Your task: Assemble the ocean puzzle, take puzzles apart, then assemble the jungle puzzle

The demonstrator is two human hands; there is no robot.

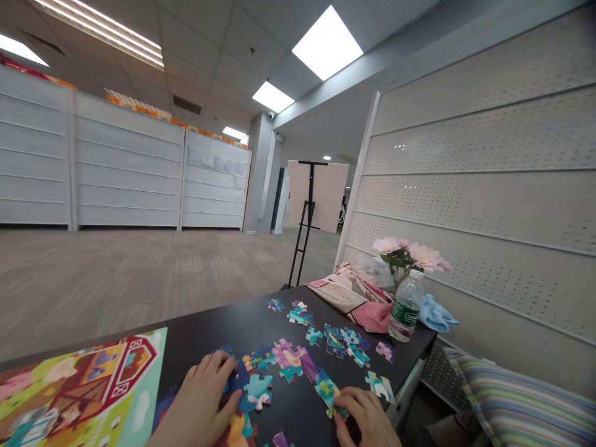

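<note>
- Right hand (365, 416): fingers closed in a pinch on a teal-and-yellow cardboard jigsaw piece (328, 391)
- Left hand (200, 397): half-curled, fingertips resting on a blue cardboard jigsaw piece (237, 379); whether it has a grip, I cannot tell
- Between the hands and out to 12 o'clock: multicoloured loose jigsaw pieces (298, 316), some joined, on the black tabletop (200, 351)
- At 9 o'clock, beside the left hand: a flat, brightly printed red-barn picture card (79, 391)
- At 1 o'clock, at the tabletop's far end: a clear plastic water bottle (405, 307), pink artificial flowers (410, 251), a pale blue cloth (435, 313)
- At 3 o'clock, below the tabletop's edge: a striped fabric cushion (521, 403)
</note>
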